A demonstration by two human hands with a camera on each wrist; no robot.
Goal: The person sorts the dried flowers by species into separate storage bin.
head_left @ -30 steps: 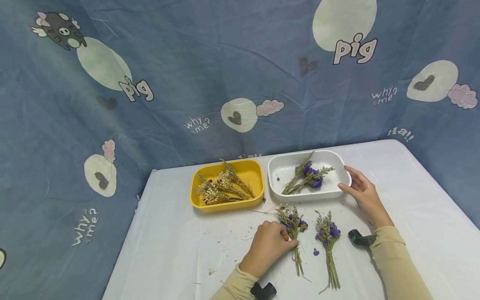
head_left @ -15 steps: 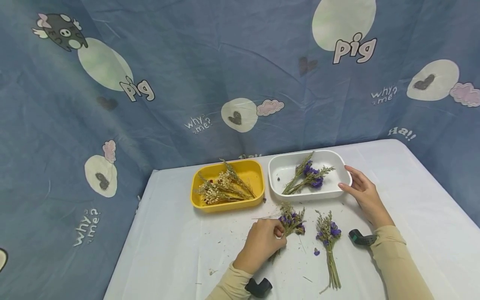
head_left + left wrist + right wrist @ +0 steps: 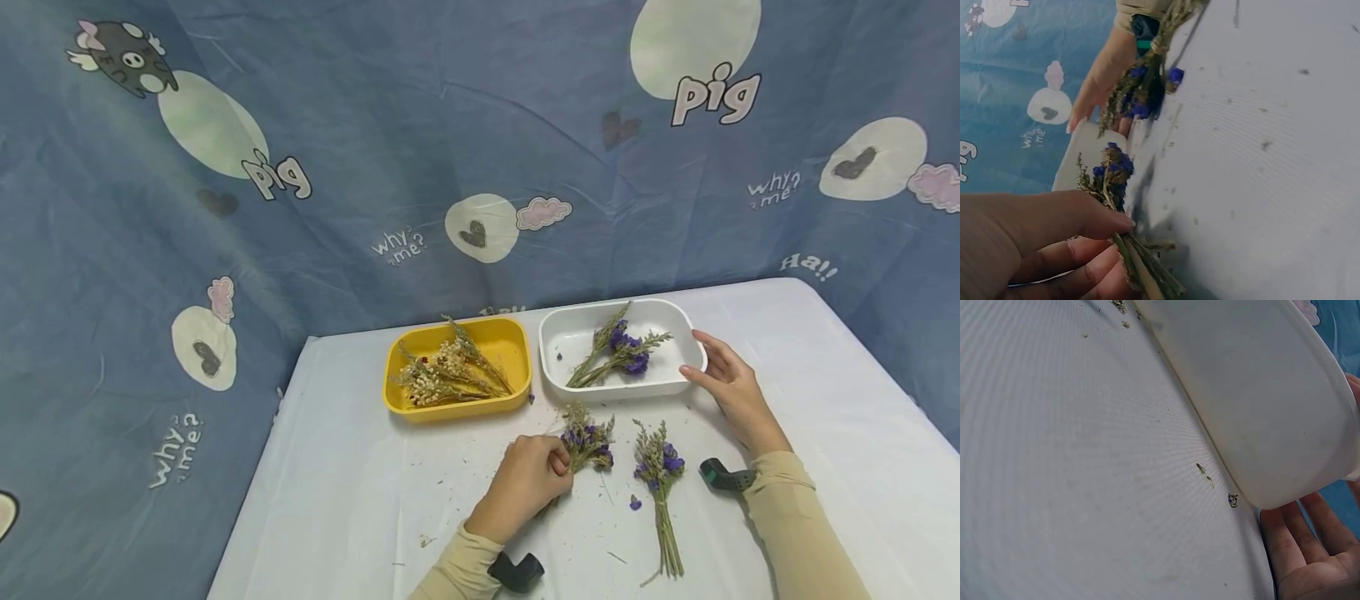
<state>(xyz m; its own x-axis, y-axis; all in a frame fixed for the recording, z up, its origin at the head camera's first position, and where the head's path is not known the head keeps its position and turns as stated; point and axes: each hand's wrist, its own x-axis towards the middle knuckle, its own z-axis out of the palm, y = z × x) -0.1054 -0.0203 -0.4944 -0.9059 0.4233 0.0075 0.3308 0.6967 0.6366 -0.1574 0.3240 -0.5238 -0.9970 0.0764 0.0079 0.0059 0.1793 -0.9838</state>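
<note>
My left hand [image 3: 528, 477] pinches the stems of a small bunch of dried purple flowers [image 3: 588, 442] between thumb and fingers. In the left wrist view the stems [image 3: 1147, 265] of that bunch stick out below the thumb. At the back right, my right hand [image 3: 727, 390] holds the right end of a white tray [image 3: 551, 379], thumb at the near rim and fingers around the corner. Two purple-flowered sprigs [image 3: 622, 350] lie inside the tray. A second tied bunch of dried purple flowers [image 3: 662, 492] lies on the table between my two hands.
A yellow tray [image 3: 517, 350] with several dried cream-flowered sprigs [image 3: 442, 375] stands left of the white one. A loose purple blossom [image 3: 635, 502] and small plant bits are scattered on the white tablecloth [image 3: 337, 500]. Behind hangs a blue printed cloth [image 3: 375, 150].
My left hand has shifted slightly left, and the bunch it holds has tilted, its stems swinging toward the lower left. The right hand has stayed at the white tray.
</note>
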